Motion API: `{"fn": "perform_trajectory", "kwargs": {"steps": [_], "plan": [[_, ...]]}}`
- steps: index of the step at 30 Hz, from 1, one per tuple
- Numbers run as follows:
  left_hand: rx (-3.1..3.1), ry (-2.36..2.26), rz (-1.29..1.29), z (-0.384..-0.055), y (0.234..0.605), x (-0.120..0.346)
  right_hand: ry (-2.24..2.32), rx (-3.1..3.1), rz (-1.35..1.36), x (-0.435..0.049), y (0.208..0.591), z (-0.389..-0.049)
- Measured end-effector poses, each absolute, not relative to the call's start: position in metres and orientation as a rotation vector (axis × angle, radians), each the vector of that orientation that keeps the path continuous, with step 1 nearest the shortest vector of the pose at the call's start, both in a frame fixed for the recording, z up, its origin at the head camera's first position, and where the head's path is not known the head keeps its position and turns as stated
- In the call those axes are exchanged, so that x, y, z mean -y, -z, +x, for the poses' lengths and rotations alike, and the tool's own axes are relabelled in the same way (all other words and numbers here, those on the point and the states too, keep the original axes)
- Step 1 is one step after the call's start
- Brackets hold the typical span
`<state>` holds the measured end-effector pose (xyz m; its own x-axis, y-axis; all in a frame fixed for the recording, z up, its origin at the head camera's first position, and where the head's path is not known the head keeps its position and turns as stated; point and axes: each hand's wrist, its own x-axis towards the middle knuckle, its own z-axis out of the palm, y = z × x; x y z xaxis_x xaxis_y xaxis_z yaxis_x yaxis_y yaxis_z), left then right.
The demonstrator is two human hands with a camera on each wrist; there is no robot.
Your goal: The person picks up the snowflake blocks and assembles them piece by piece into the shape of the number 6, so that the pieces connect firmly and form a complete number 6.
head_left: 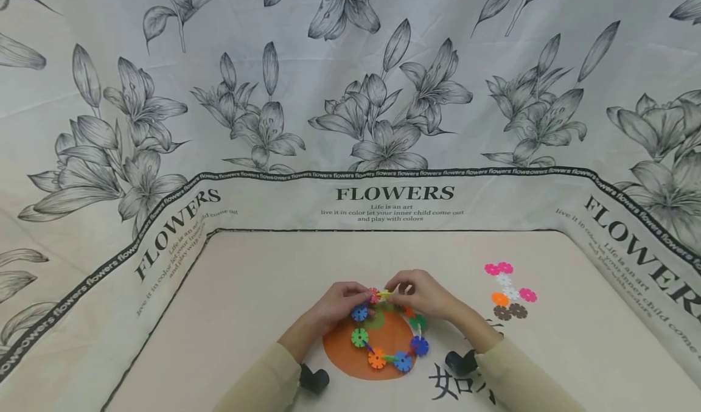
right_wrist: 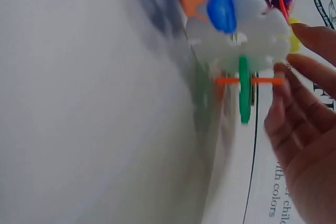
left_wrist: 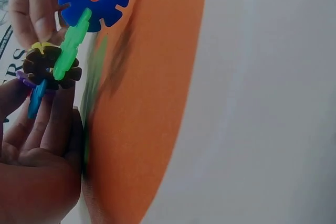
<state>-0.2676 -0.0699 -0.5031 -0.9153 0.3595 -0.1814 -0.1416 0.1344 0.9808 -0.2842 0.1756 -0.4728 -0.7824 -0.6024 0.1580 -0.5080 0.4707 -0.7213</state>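
A ring-shaped chain of notched plastic snowflake discs [head_left: 376,358] hangs between the two hands in the head view. Its pieces are blue, green, orange, white and other colours. My left hand [head_left: 338,302] pinches the chain at its upper left, by a red disc [head_left: 373,294] and a blue disc [head_left: 359,313]. With thumb and fingers, my right hand [head_left: 424,293] holds a yellow disc [head_left: 386,294] at the top of the ring. The right wrist view shows a white disc [right_wrist: 241,35] and a green disc [right_wrist: 244,90] close to the right fingers. Fingers partly hide the join.
Several loose discs lie to the right on the table, among them pink [head_left: 528,294], orange [head_left: 499,299] and brown [head_left: 517,310] ones. The tablecloth [head_left: 263,266] bears an orange printed circle [head_left: 342,354] and black characters. A flower-printed cloth [head_left: 394,144] rises behind.
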Motion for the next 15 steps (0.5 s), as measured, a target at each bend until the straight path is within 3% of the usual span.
{"fn": "perform_trajectory", "kwargs": {"steps": [15], "plan": [[-2.209, -1.72, 0.225, -0.265, 0.498, 0.067, 1.011, -2.689, -0.878, -0.203, 0.478, -0.269]]}}
